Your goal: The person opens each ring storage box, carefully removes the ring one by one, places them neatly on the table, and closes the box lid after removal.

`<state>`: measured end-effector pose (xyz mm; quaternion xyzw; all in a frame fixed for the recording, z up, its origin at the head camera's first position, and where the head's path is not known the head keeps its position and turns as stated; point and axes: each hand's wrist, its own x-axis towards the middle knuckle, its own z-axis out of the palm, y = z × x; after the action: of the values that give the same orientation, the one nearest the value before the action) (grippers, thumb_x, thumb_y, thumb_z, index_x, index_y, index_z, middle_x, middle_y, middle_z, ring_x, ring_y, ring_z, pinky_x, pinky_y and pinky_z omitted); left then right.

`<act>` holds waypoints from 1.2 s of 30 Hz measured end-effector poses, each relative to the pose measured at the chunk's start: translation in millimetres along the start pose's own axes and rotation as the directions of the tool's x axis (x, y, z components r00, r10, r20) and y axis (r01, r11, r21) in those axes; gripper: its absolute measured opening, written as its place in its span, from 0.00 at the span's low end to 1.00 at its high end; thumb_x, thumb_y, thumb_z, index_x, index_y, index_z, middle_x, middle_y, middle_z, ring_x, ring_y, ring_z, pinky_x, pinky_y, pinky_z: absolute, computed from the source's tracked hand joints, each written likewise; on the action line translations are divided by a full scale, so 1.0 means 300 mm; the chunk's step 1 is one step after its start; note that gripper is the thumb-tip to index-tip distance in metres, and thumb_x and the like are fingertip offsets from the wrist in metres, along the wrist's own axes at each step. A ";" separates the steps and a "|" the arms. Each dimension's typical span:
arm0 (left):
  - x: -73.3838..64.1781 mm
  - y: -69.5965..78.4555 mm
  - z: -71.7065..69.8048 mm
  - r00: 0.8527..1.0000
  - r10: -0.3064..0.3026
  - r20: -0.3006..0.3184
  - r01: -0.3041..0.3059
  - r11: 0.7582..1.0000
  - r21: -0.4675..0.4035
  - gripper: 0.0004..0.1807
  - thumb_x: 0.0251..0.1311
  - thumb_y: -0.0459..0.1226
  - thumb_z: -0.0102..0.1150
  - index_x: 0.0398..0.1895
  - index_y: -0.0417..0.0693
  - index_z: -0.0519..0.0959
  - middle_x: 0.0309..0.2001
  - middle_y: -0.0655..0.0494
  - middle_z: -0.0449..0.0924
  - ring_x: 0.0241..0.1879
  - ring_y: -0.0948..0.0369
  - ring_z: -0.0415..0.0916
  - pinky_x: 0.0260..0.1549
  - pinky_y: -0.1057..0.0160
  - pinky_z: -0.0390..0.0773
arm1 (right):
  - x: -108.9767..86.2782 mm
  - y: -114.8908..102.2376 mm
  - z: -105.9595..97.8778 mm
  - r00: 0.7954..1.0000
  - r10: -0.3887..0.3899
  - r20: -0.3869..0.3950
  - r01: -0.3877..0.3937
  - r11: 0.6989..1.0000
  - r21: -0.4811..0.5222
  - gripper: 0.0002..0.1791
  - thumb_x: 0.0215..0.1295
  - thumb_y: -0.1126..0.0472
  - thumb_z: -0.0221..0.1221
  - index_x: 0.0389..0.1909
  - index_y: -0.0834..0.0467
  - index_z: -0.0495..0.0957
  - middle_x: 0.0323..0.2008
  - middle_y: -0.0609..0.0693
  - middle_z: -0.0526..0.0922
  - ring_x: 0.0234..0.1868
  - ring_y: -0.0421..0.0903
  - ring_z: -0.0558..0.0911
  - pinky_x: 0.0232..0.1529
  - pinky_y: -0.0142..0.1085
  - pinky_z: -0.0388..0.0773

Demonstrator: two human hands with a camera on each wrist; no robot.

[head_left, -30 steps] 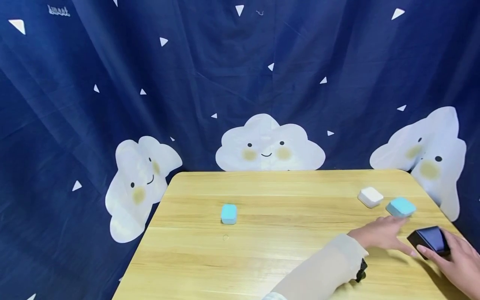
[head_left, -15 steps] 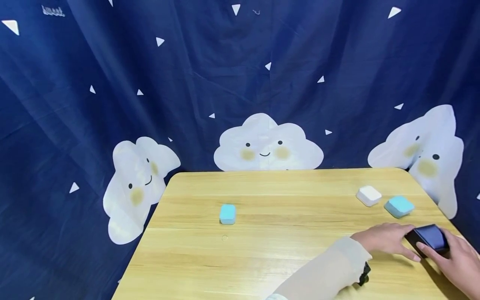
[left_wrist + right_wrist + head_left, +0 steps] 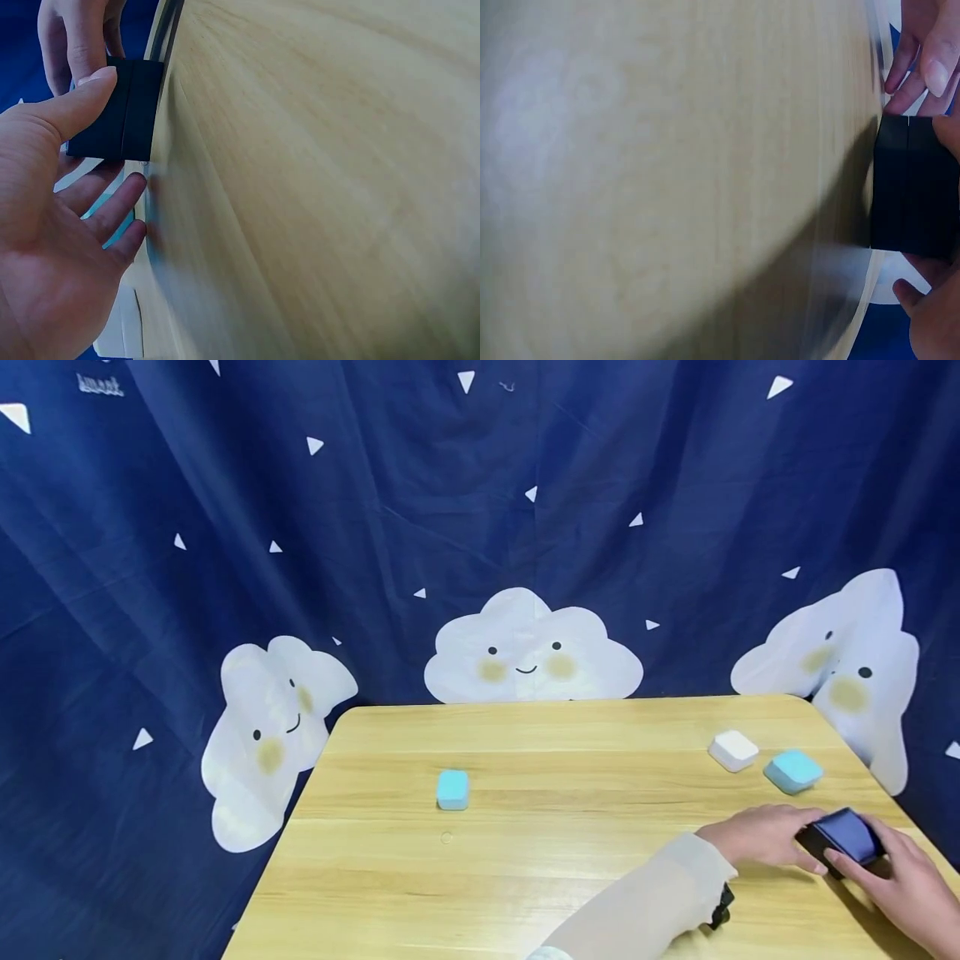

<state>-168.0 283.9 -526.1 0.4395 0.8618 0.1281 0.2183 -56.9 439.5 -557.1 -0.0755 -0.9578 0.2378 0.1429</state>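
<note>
A small black box [image 3: 849, 833] with a shiny top is held between both hands at the table's right side. My right hand [image 3: 903, 881] grips it from the right, thumb along its near side. At the box's left end, my left hand [image 3: 765, 837] has thumb and index finger about it. In the left wrist view a seam runs across the box [image 3: 139, 112], with the left thumb over one edge and the other fingers loosely spread. The right wrist view shows the dark side of the box [image 3: 911, 195] close over the table; the right fingers are partly hidden behind it.
Beyond the hands lie a light blue block [image 3: 793, 772] and a white block [image 3: 733, 751]. Another light blue block [image 3: 452, 790] sits left of centre on the wooden table [image 3: 525, 877]. A dark blue curtain [image 3: 450, 485] with clouds hangs behind.
My left hand has moved right and reached the black box, its fingers now at the box's left end. The right hand keeps its grip. The view has shifted slightly.
</note>
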 end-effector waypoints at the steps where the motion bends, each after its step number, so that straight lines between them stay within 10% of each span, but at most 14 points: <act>1: -0.001 -0.005 0.002 1.000 0.008 -0.002 -0.008 1.000 -0.006 0.42 0.63 0.56 0.64 0.76 0.82 0.52 0.68 0.85 0.62 0.63 0.84 0.61 0.56 0.81 0.62 | 0.001 -0.004 0.000 1.000 0.001 0.020 -0.002 1.000 0.006 0.45 0.65 0.52 0.67 0.68 0.78 0.56 0.52 0.82 0.65 0.46 0.74 0.68 0.31 0.33 0.65; 6: -0.004 -0.023 0.002 0.999 0.044 -0.007 -0.045 0.997 -0.057 0.40 0.63 0.54 0.66 0.75 0.80 0.57 0.65 0.84 0.66 0.59 0.84 0.64 0.52 0.82 0.63 | 0.005 -0.020 0.004 0.996 0.001 0.087 -0.004 1.000 0.026 0.47 0.67 0.53 0.66 0.70 0.78 0.53 0.55 0.83 0.62 0.48 0.76 0.68 0.37 0.45 0.71; 9: -0.008 -0.030 -0.002 0.998 0.054 -0.010 -0.055 0.994 -0.094 0.40 0.62 0.53 0.67 0.75 0.79 0.57 0.66 0.83 0.66 0.60 0.84 0.64 0.53 0.82 0.63 | 0.010 -0.022 0.005 0.994 -0.019 0.112 0.013 0.999 0.050 0.46 0.66 0.54 0.66 0.71 0.78 0.53 0.56 0.83 0.62 0.48 0.76 0.68 0.35 0.30 0.66; 16: -0.025 -0.059 0.000 0.997 0.082 -0.012 -0.083 0.985 -0.154 0.45 0.61 0.50 0.69 0.78 0.74 0.54 0.68 0.80 0.64 0.60 0.84 0.63 0.54 0.84 0.61 | 0.021 -0.041 0.002 0.970 0.022 0.243 -0.044 0.996 0.084 0.49 0.71 0.50 0.62 0.73 0.77 0.46 0.61 0.85 0.54 0.54 0.77 0.62 0.43 0.65 0.68; 23: -0.039 -0.083 0.002 0.998 0.062 -0.003 -0.062 0.985 -0.159 0.42 0.63 0.49 0.67 0.77 0.74 0.56 0.69 0.80 0.63 0.63 0.83 0.61 0.56 0.83 0.61 | 0.022 -0.070 0.007 0.925 0.041 0.378 -0.092 0.989 0.116 0.52 0.72 0.46 0.59 0.74 0.77 0.40 0.63 0.86 0.49 0.55 0.77 0.61 0.42 0.58 0.76; 36: -0.070 -0.130 0.004 0.998 0.053 -0.015 -0.055 0.977 -0.207 0.46 0.60 0.47 0.70 0.78 0.72 0.54 0.71 0.79 0.60 0.66 0.82 0.59 0.60 0.82 0.61 | 0.026 -0.120 0.027 0.904 0.038 0.427 -0.109 0.984 0.142 0.54 0.72 0.43 0.58 0.76 0.73 0.38 0.67 0.85 0.46 0.60 0.79 0.56 0.49 0.67 0.66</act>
<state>-183.9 244.0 -537.8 0.4370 0.8326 0.2250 0.2554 -69.7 406.3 -544.9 -0.0467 -0.9398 0.3309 -0.0710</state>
